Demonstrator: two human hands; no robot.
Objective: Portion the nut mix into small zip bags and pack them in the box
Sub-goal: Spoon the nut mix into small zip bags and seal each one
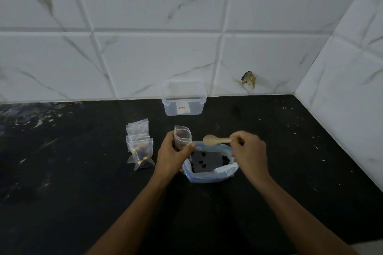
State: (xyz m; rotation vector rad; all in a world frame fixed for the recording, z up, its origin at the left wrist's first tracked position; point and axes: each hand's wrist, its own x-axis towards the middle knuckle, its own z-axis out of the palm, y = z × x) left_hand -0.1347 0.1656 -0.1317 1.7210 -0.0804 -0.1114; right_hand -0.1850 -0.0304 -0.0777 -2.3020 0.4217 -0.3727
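My left hand holds a small clear zip bag upright, with a few nuts inside it. My right hand grips a wooden spoon whose bowl points left, close to the bag's mouth. Below both hands a large open plastic bag of nut mix stands on the black counter, with only a few dark pieces showing inside. To the left lie several filled small zip bags. A clear plastic box without a lid stands at the back by the wall.
The black counter is speckled with white marks. White marble-look tiled walls rise behind and on the right, meeting in a corner. A chipped hole shows in the back wall.
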